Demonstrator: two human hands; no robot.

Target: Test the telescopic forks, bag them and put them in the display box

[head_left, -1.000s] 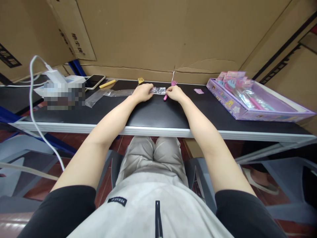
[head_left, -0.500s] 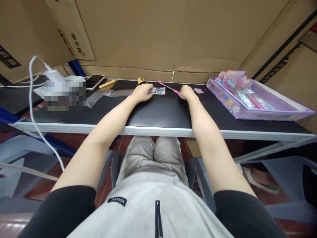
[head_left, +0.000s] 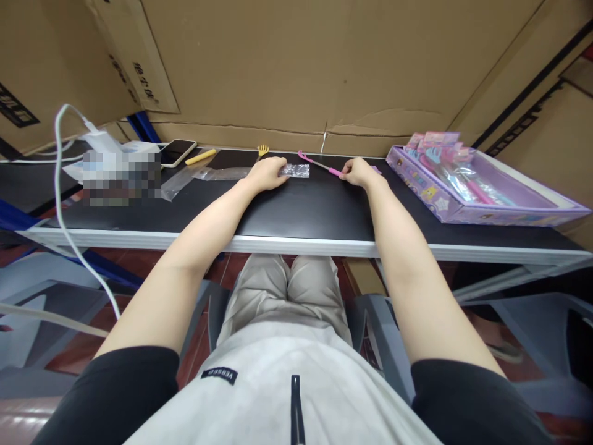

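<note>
My left hand (head_left: 267,173) lies on the black table, its fingers closed on a clear plastic sleeve (head_left: 297,170) that sticks out to the right. Just behind it shows the yellow claw head (head_left: 263,150) of a back scratcher; my hand hides its lower part. To the right, my right hand (head_left: 359,172) pinches the handle end of a pink back scratcher (head_left: 334,171), whose claw points away to the left. A small pink card (head_left: 376,169) is partly covered by that hand.
A purple display box (head_left: 428,188) with packaged back scratchers stands at the right. Leftward lie more clear wrapping (head_left: 178,183), a yellow handle (head_left: 201,157), a phone (head_left: 178,152) and a white charger with cable (head_left: 104,145). Cardboard (head_left: 278,68) walls the table's back.
My right hand has shifted right, over the pink card, and the pink back scratcher has slid slightly right with it. My left hand has stayed almost still.
</note>
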